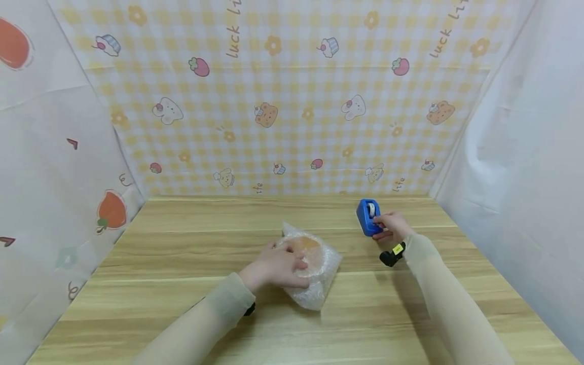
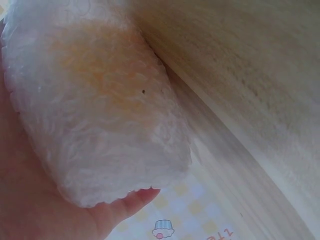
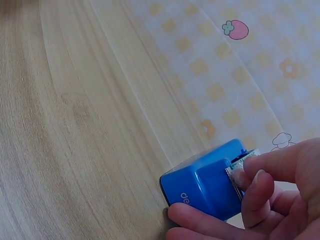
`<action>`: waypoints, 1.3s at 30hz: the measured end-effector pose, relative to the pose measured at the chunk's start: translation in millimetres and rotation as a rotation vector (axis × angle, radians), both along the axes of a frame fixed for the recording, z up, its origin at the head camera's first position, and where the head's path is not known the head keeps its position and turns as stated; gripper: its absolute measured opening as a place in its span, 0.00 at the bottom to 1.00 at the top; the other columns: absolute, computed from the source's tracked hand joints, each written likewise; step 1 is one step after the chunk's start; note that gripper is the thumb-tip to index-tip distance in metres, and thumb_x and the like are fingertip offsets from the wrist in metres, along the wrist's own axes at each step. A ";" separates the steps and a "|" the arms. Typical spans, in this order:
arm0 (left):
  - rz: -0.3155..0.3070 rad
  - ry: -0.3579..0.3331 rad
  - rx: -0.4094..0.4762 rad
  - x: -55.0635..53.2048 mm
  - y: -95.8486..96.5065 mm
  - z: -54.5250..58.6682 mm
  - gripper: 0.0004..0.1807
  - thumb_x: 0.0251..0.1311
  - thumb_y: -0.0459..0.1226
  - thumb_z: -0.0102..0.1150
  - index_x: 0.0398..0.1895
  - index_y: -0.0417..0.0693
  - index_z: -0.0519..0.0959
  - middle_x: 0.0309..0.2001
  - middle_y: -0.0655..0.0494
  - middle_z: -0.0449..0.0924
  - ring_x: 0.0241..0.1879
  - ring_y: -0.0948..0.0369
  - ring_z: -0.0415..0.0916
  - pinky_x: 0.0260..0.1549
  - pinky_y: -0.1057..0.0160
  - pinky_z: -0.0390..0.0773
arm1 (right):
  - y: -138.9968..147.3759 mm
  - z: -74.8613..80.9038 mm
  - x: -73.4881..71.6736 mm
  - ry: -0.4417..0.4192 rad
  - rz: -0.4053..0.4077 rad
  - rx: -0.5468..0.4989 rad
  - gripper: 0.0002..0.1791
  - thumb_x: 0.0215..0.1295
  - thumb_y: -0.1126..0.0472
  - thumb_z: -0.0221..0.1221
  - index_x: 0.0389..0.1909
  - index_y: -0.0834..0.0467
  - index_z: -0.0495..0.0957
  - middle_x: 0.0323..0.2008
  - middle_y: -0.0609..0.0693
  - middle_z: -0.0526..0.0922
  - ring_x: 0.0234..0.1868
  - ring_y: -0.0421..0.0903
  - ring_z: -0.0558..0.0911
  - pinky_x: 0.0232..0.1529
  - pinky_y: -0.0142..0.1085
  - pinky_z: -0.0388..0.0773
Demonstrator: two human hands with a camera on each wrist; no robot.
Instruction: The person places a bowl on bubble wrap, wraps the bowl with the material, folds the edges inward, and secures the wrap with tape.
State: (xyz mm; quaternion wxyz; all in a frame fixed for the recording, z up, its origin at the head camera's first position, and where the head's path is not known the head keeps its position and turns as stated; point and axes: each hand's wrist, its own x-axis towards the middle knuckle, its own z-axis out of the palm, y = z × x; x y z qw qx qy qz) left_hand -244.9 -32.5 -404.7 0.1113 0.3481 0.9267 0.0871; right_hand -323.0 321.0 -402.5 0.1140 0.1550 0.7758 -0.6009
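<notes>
A bundle in bubble wrap (image 1: 326,263), with something orange showing through, lies on the wooden table. My left hand (image 1: 278,266) grips it from the left, fingers spread over its top. In the left wrist view, the palm and a finger curve along the edge of the wrap (image 2: 110,150). Farther back on the right stands a blue tape dispenser (image 1: 365,225) holding a roll of tape (image 1: 371,209). At its cutter, the thumb and forefinger of my right hand (image 3: 285,190) pinch the tape end (image 3: 242,165). The other fingers lie against the dispenser's side (image 3: 200,182).
The table (image 1: 191,243) runs back to a yellow checked cloth (image 1: 292,147) with printed cartoons. White cloths hang on the left (image 1: 41,162) and right (image 1: 511,167). A small black device with a yellow label (image 1: 392,255) is worn on the right wrist.
</notes>
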 end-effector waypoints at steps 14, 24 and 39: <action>-0.001 -0.007 0.007 -0.7 -0.5 -1.4 0.32 0.52 0.63 0.52 0.58 0.64 0.79 0.67 0.66 0.68 0.69 0.55 0.54 0.63 0.35 0.47 | 1.5 0.8 -0.6 -0.028 -0.011 -0.090 0.11 0.74 0.59 0.49 0.45 0.64 0.64 0.33 0.53 0.67 0.32 0.52 0.85 0.46 0.49 0.80; -0.009 -0.005 0.009 -0.2 -1.0 -0.4 0.32 0.52 0.63 0.51 0.59 0.64 0.79 0.68 0.63 0.66 0.70 0.53 0.54 0.63 0.34 0.49 | 1.4 -5.5 3.5 0.008 -0.003 -0.093 0.13 0.73 0.59 0.49 0.48 0.66 0.65 0.36 0.53 0.67 0.35 0.52 0.85 0.44 0.46 0.81; 0.011 -0.003 0.020 0.4 0.6 -2.9 0.32 0.52 0.63 0.52 0.58 0.63 0.80 0.67 0.63 0.67 0.69 0.55 0.54 0.63 0.35 0.48 | 4.8 -11.3 18.6 0.100 0.067 -0.178 0.11 0.72 0.62 0.48 0.45 0.67 0.70 0.40 0.54 0.75 0.44 0.54 0.83 0.59 0.51 0.71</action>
